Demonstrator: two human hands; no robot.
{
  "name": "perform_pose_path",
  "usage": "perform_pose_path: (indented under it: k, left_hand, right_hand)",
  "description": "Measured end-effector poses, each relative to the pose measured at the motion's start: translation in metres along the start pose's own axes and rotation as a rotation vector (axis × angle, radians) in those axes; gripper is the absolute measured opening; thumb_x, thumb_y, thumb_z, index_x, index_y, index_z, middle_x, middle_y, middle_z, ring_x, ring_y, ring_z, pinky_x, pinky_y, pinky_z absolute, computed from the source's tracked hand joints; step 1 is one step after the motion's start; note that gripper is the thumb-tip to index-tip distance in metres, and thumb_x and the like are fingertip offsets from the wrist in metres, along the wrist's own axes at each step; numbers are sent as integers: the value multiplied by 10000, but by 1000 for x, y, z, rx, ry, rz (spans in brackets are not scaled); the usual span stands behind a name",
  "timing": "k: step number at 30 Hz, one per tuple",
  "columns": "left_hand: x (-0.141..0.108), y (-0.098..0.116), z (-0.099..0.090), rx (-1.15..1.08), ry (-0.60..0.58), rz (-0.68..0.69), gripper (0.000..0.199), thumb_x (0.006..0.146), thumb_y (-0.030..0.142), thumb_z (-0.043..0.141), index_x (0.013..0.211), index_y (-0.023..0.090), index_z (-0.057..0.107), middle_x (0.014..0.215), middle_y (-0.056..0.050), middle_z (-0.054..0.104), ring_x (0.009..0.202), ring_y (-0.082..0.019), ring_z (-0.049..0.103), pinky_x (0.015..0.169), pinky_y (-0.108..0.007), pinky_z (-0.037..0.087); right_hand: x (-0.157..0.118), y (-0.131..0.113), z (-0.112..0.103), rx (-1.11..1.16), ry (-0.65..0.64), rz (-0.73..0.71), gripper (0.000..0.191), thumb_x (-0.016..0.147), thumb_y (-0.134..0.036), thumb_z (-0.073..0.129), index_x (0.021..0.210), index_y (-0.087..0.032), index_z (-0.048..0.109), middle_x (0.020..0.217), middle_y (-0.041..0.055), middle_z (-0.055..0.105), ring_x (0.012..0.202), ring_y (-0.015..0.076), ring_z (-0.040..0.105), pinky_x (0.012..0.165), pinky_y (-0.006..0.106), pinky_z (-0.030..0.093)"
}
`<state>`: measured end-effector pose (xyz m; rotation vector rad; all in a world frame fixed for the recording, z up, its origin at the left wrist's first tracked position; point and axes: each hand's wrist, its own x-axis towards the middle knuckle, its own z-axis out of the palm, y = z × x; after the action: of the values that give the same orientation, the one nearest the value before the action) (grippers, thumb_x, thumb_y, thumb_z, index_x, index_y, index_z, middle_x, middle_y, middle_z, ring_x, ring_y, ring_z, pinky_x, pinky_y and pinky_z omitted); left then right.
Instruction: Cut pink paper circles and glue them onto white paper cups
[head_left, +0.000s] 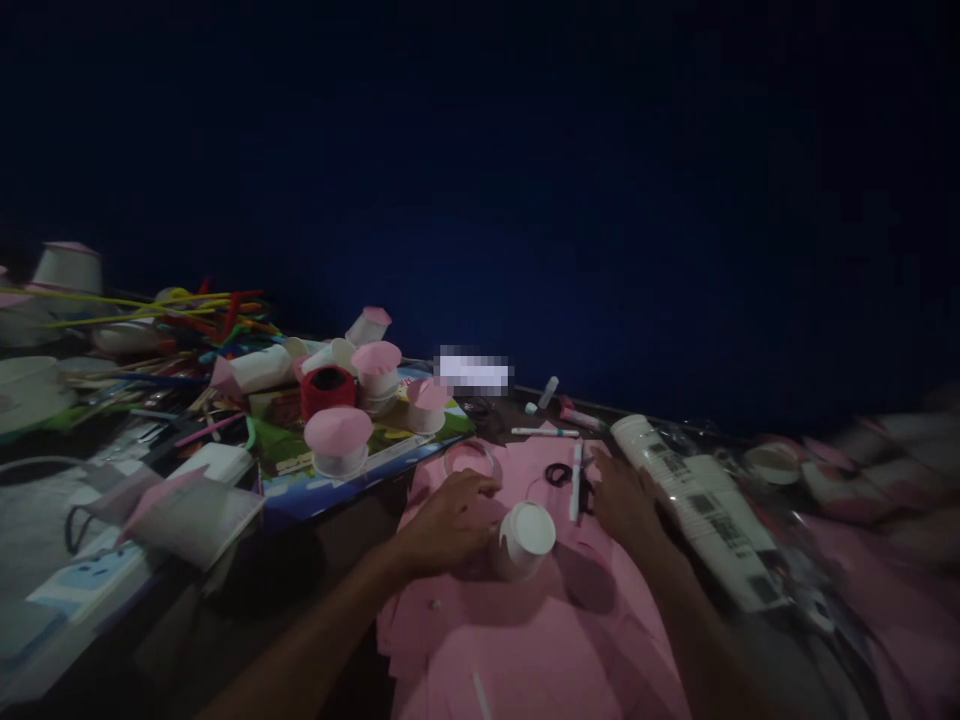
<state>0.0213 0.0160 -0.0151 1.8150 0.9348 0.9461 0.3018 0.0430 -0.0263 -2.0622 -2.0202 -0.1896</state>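
Observation:
My left hand point(456, 518) is at the left side of a white paper cup point(527, 540), its fingers curled against the cup wall. The cup stands or is held over a stack of pink paper point(517, 640); whether its base touches the paper I cannot tell. At the far right of the stack, my right hand point(616, 495) is beside a white marker point(576, 482) and black loops like scissor handles point(557, 474). Its fingertips are dark and blurred, so their grip is unclear. A pink paper ring point(469, 460) lies beyond my left hand.
To the left are several cups with pink cone tops point(339, 432), a red spool point(328, 392), colourful pipe cleaners point(217, 315) and a white power strip point(97, 580). A sleeve of stacked paper cups point(701, 510) lies right of my right forearm. Another marker point(545, 432) lies at the back.

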Motion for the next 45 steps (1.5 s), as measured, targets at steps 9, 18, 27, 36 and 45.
perform_pose_path:
  k: [9, 18, 27, 36, 45]
  left_hand:
    - [-5, -1, 2, 87, -160, -1, 669, 618, 363, 724, 1232, 235, 493, 1256, -118, 469, 1171, -293, 413, 985, -451, 333]
    - [-7, 15, -1, 200, -254, -71, 730, 619, 379, 709, 1278, 240, 426, 1295, -88, 446, 1186, -274, 409, 1002, -434, 331]
    - [-5, 18, 10, 252, -198, -13, 546, 628, 268, 693, 1146, 237, 523, 1123, -46, 567, 1012, -242, 494, 872, -362, 389]
    - [-3, 13, 9, 236, -156, -67, 534, 605, 276, 704, 1110, 228, 534, 1084, -47, 572, 968, -242, 512, 805, -338, 408]
    - [-3, 20, 9, 160, -165, -103, 428, 610, 237, 686, 1019, 204, 566, 992, -31, 591, 865, -207, 530, 692, -283, 433]
  right_hand:
    - [-11, -20, -27, 522, -146, -8, 341, 835, -325, 426, 1085, -162, 590, 1033, 85, 660, 891, 190, 622, 775, 311, 478]
    - [-43, -45, -31, 613, -307, -163, 346, 813, -192, 393, 1100, -174, 585, 1091, 101, 626, 983, 225, 570, 840, 367, 434]
    - [-53, -70, -26, 499, -300, -346, 288, 737, -77, 444, 923, -188, 634, 846, 47, 685, 781, 195, 588, 758, 311, 384]
    - [15, -28, -15, 150, -66, -173, 305, 851, -186, 367, 1001, -148, 630, 1005, 83, 651, 923, 167, 581, 825, 260, 418]
    - [89, -29, 16, -70, -180, -214, 342, 773, -68, 432, 1030, -130, 649, 1072, 144, 615, 1042, 221, 505, 913, 313, 318]
